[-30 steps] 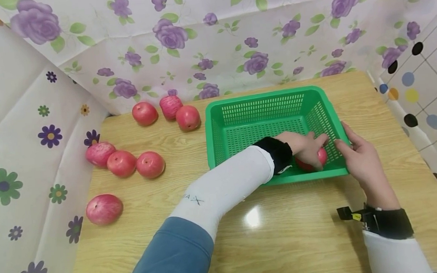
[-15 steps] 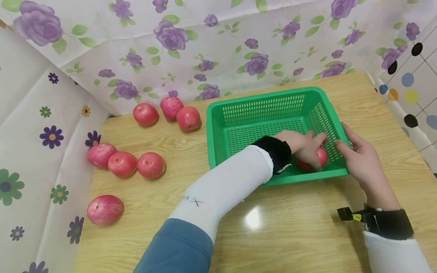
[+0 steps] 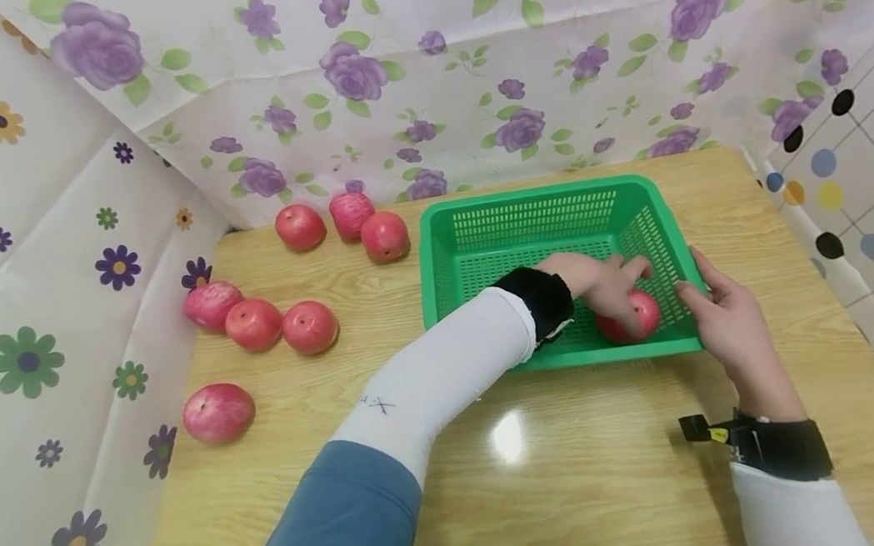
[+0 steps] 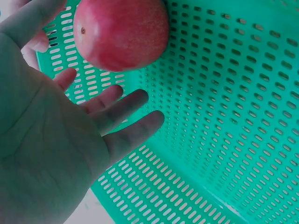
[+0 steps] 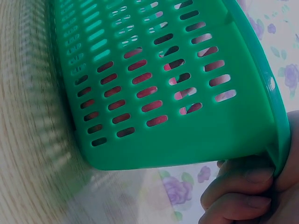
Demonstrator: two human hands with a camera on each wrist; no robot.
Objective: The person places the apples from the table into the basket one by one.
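In the head view my left hand (image 3: 612, 289) is inside the green plastic basket (image 3: 545, 193), over a red apple (image 3: 645, 310) in its near right corner. The left wrist view shows that hand's (image 4: 49, 126) fingers spread and nearly straight, with a gap between most of them and the apple (image 4: 124, 35); the thumb's tip lies close to the fruit, and contact cannot be told. My right hand (image 3: 735, 326) grips the basket's right rim near the front corner. From the right wrist, its curled fingers (image 5: 240, 186) show beneath the rim.
Several more red apples lie on the wooden table (image 3: 570, 482) to the left: a back group (image 3: 385, 236), a middle row (image 3: 254, 324) and a single apple (image 3: 218, 413) nearer the front. A flowered sheet (image 3: 440, 81) hangs behind the table.
My left hand has shifted slightly back from the apple, whose surface now shows more. The right hand keeps its hold on the basket rim. The head view has shifted a little.
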